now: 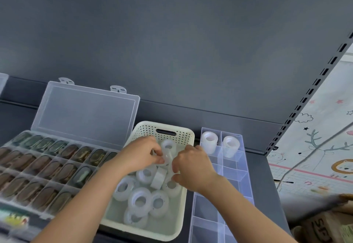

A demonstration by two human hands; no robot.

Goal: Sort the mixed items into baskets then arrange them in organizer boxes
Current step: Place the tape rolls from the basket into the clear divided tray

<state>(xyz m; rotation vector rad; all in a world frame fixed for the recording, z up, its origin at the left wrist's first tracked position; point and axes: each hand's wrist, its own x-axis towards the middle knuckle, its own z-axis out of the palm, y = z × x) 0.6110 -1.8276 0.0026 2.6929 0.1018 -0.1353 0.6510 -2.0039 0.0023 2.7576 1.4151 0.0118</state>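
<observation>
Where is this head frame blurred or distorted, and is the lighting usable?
Head view: light soft and even, no hard shadows, faint sheen on the clear lid. Head view: left hand, right hand and the white rolls in the basket slightly soft; bottom corners smeared, box label unreadable. Head view: wide-angle lens skews the slotted upright.

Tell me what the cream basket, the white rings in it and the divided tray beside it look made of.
Basket: moulded plastic, matte cream; punched hole grid and handle slot in the wall.
Rings: translucent white, smooth, hollow core; probably tape rolls, can't confirm.
Divided tray: clear rigid plastic, glossy; the shelf shows through its walls.
</observation>
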